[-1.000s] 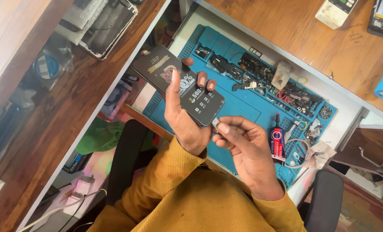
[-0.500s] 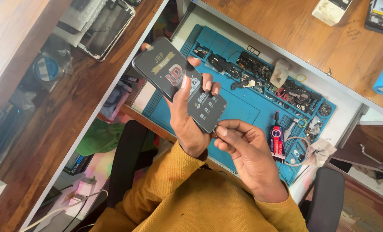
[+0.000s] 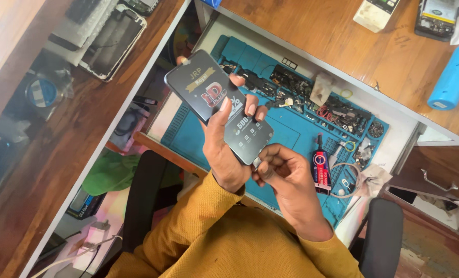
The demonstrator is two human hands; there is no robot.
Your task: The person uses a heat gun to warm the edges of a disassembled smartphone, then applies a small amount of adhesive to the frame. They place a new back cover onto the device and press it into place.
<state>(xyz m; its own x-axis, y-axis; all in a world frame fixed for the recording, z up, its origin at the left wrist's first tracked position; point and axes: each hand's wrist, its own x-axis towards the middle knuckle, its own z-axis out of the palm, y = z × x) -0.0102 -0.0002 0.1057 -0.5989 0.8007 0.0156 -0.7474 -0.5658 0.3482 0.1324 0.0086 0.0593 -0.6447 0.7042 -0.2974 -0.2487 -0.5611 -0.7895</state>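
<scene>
Phone screen: black glossy slab w/ a printed film on its face, gold banner shape near the top, red-and-white logo mid, white icon grid toward the lower end. Held tilted, up off the mat, top corner pointing to the desk edge.

Left hand wraps it from behind, thumb across the face, fingertips showing over the far edge; closed firmly on the screen. Right hand at the screen's bottom corner, thumb + forefinger pinched on a small grey tab there; rest of the fingers curled in.

Below: blue mat w/ moulded compartments along its far side, full of small dark parts and screws. Glue tube, black w/ red label, lies on the mat just right of the right hand. Crumpled wipe near the mat's right end.

Further out: wooden desk; blue cylinder at far right; white box at the top edge. Left shelf: cracked phone in a silver frame. Green cloth under the desk, beside the black chair. Mustard sleeves at the bottom.
</scene>
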